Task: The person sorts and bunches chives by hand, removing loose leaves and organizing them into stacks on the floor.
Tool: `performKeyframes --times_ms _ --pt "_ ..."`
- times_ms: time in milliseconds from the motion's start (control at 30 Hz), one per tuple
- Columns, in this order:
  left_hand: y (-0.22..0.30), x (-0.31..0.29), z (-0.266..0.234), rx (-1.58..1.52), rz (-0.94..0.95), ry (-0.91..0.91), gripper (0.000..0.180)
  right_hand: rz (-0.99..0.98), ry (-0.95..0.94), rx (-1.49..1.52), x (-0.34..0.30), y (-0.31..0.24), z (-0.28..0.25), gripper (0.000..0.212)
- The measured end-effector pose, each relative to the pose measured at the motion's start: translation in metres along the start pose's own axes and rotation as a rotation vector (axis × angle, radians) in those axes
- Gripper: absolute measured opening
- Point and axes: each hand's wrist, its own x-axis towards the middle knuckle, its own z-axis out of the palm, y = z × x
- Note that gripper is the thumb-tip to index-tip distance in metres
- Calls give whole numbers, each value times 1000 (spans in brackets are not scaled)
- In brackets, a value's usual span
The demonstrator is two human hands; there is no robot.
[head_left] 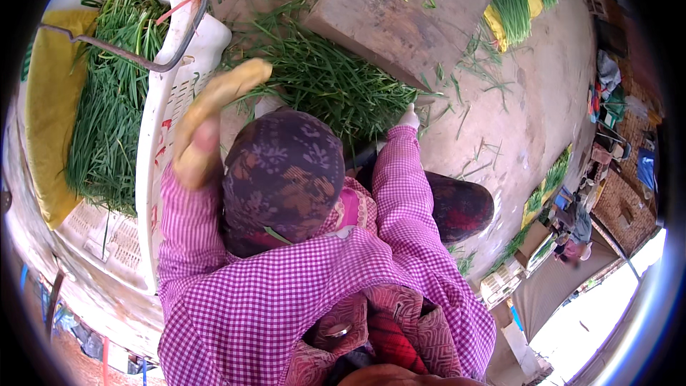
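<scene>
A heap of long, thin green leaves, like garlic chives [329, 82], lies on the ground ahead of me. My left hand [214, 111], in a yellowish glove, is raised between the heap and a white crate [182, 93]. Motion smears its fingers. At the heap's right end, my right hand [408, 119] wears a pale glove and looks closed. A short grey blade-like piece [426, 99] shows just beyond its fingertips; what the fingers hold is partly hidden. Dark coverings are on my knees [282, 171] [457, 207].
A flat stone-like slab [400, 14] stands just beyond the heap. The crate holds more leaves [111, 121], a yellow cloth [53, 121] and has a metal handle [161, 66]. More bundled greens [525, 3] lie at the far right. Another person [574, 250] is at right.
</scene>
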Motion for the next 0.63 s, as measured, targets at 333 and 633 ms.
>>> performKeyframes --times_ms 333,633 --pt "-282 10 39 582 -496 -205 122 -416 -166 -544 -138 -95 92 60" --pt "-310 -4 30 -227 -360 -110 127 356 -1160 551 -237 -141 122 51"
